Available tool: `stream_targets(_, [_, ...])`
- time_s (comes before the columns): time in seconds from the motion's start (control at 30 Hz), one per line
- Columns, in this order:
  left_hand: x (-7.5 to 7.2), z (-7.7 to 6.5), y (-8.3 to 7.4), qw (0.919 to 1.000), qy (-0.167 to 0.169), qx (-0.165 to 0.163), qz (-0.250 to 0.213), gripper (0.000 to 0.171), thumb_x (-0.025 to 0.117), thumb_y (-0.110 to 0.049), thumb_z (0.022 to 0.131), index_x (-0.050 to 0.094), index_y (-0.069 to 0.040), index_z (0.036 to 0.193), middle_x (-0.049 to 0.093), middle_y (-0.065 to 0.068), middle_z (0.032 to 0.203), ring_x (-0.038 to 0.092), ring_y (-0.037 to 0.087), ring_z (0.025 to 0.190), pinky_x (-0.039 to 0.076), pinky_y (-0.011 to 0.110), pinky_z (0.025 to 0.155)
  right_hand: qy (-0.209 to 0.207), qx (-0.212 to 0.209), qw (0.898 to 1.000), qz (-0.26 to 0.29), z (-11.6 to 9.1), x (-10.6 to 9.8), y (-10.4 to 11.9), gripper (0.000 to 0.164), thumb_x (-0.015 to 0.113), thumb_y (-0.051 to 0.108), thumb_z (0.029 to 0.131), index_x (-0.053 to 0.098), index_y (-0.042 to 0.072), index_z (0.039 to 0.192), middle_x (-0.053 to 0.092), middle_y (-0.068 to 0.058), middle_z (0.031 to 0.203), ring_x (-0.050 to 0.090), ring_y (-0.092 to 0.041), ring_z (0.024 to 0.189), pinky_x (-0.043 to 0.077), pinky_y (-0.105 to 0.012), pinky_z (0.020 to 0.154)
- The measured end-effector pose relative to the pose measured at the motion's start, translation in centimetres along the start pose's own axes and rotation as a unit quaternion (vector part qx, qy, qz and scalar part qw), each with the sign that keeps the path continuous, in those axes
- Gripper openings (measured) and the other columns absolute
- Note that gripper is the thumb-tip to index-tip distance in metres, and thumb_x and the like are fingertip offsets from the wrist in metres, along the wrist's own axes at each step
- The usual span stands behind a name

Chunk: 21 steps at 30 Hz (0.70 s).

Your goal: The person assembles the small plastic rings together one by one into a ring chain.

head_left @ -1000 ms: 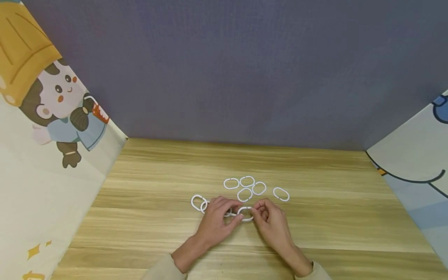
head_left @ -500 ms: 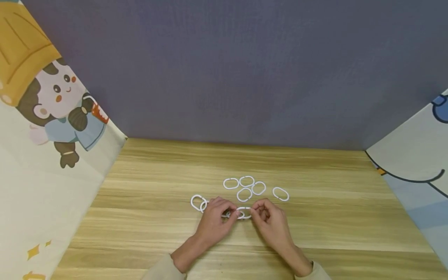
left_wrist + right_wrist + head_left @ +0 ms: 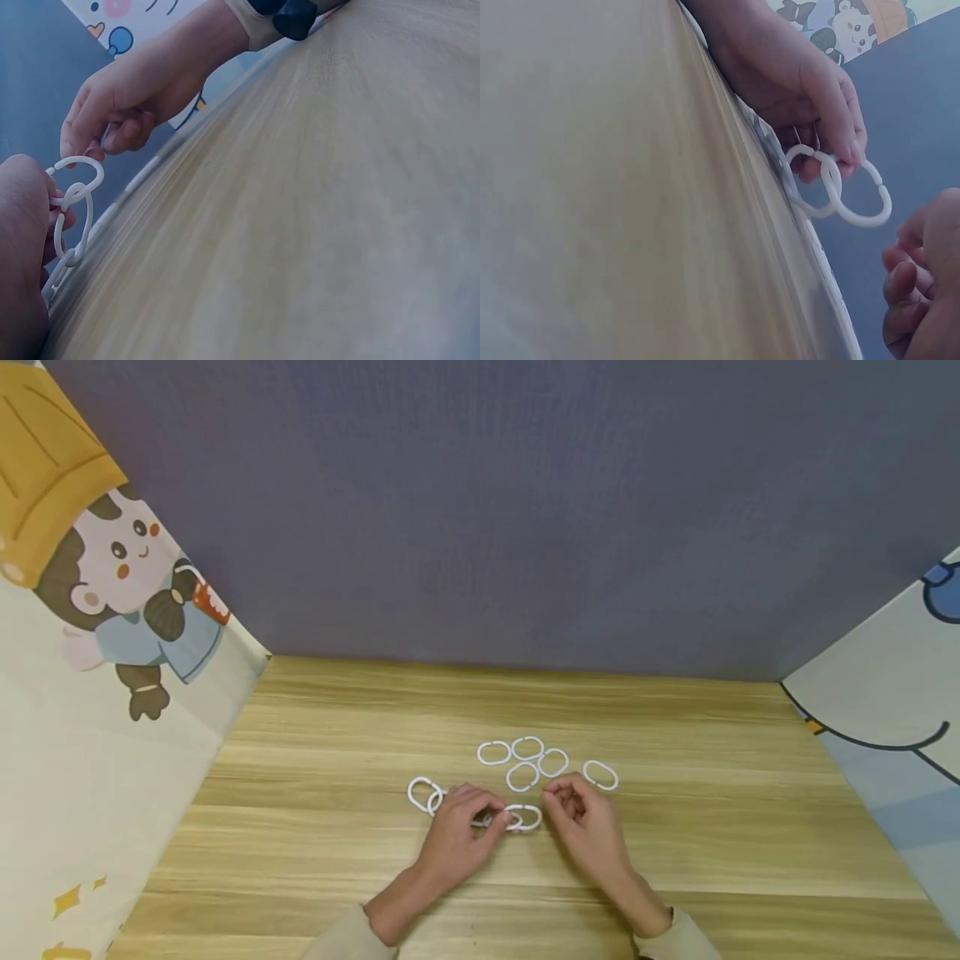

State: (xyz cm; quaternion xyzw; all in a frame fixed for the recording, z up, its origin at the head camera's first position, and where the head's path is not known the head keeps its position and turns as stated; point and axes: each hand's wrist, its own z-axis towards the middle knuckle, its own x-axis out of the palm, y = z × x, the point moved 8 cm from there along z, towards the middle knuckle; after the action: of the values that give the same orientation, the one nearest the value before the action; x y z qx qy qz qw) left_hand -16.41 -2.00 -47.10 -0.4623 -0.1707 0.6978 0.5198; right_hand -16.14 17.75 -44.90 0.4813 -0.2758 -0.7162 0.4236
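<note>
The left hand pinches linked white rings; the right hand, fingers curled, is just beside them.

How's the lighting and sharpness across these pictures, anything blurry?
Head view: fairly even light, white links distinct against the tabletop; left wrist view: dimmer, bluish, tabletop hazy toward the lower right; right wrist view: also cool, tabletop soft and pale at far left.
</note>
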Motion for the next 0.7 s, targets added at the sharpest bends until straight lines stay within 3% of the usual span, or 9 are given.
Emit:
stream_targets(0.27, [-0.6, -0.4, 0.7, 0.9996, -0.004, -0.024, -0.018, 0.006, 0.085, -0.016, 0.094, 0.080, -0.018, 0.094, 0.079, -0.010, 0.091, 0.070, 0.008, 0.091, 0.057, 0.035, 0.086, 0.003, -0.007, 1.000, -0.016, 1.8, -0.3, -0.5, 0.018, 0.085, -0.006, 0.092, 0.078, 0.009, 0.095, 0.065, 0.007, 0.074, 0.049, -0.001, 0.060, 0.041, -0.016, 0.050])
stream_targets(0.43, [-1.5, -0.8, 1.1, 0.9995, -0.024, -0.015, -0.013, 0.006, 0.085, -0.015, 0.093, 0.080, -0.018, 0.094, 0.078, -0.010, 0.091, 0.071, 0.009, 0.090, 0.056, 0.035, 0.083, 0.011, -0.023, 0.999, -0.048, 3.1, -0.4, -0.9, 0.018, 0.086, -0.007, 0.090, 0.080, 0.009, 0.096, 0.064, 0.008, 0.074, 0.049, -0.001, 0.059, 0.041, -0.016, 0.052])
stream_targets(0.7, [-2.5, -1.5, 2.4, 0.9990, -0.041, -0.009, -0.015, 0.008, 0.085, -0.014, 0.093, 0.080, -0.020, 0.094, 0.077, -0.011, 0.092, 0.071, 0.009, 0.090, 0.055, 0.031, 0.082, 0.030, -0.015, 0.996, -0.082, 4.7, 0.0, -1.7, 0.012, 0.087, -0.001, 0.093, 0.081, 0.008, 0.098, 0.068, 0.004, 0.078, 0.051, -0.002, 0.059, 0.045, -0.020, 0.052])
